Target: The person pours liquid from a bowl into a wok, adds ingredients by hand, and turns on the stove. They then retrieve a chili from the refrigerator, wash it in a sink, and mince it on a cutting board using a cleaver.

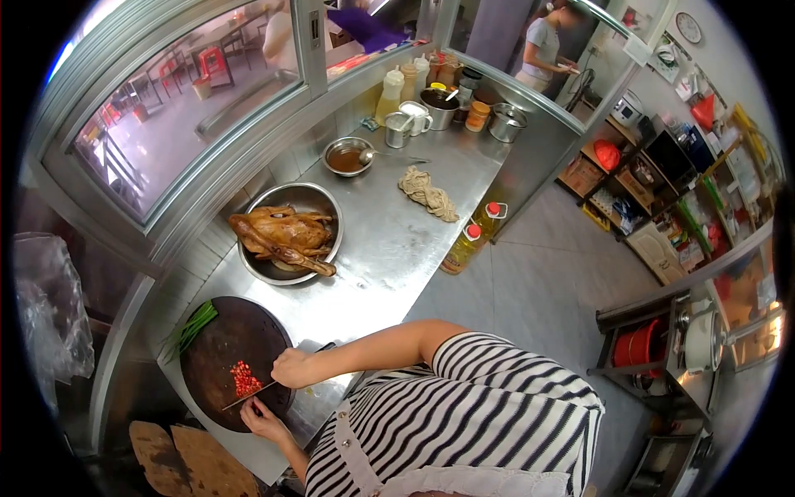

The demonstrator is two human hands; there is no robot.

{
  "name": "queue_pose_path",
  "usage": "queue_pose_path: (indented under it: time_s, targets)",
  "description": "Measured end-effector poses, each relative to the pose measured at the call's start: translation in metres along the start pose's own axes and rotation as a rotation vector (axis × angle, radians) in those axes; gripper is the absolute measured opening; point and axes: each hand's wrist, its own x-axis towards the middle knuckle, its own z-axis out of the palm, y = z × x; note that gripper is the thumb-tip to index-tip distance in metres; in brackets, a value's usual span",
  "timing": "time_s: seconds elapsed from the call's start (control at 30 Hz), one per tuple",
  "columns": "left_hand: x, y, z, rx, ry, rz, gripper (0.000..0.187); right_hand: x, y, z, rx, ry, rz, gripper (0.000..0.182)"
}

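My right hand [291,367] is closed round the handle of a knife. The knife's blade [248,397] is edge-on over a round dark chopping board [217,340], beside a small heap of chopped red peppers [245,379]. My left hand [260,418] is at the near side of the blade, its fingers bent together; what they hold is too small to make out. Long green scallions [194,325] lie on the board's far left edge. Beyond the board, a whole browned bird [286,234] rests in a steel bowl [339,217].
On the steel counter [377,253] are a bowl of brown sauce [345,157], a crumpled cloth [427,195], bottles [389,98] and pots [507,124]. Oil bottles [460,251] stand beside the counter. A person [542,50] is behind glass. Wooden boards [186,460] lean below.
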Motion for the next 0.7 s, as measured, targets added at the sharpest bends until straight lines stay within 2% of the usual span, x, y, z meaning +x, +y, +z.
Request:
queue_pose_path:
  time_s: [0.13,0.7]
  targets:
    - [0.001,0.003,0.0,0.012,0.005,-0.01,0.012,0.001,-0.003,-0.007,0.0,-0.093,0.05,0.02]
    - [0.001,0.0,0.001,0.01,0.021,0.008,0.011,-0.004,-0.003,-0.013,0.019,-0.092,0.043,0.019]
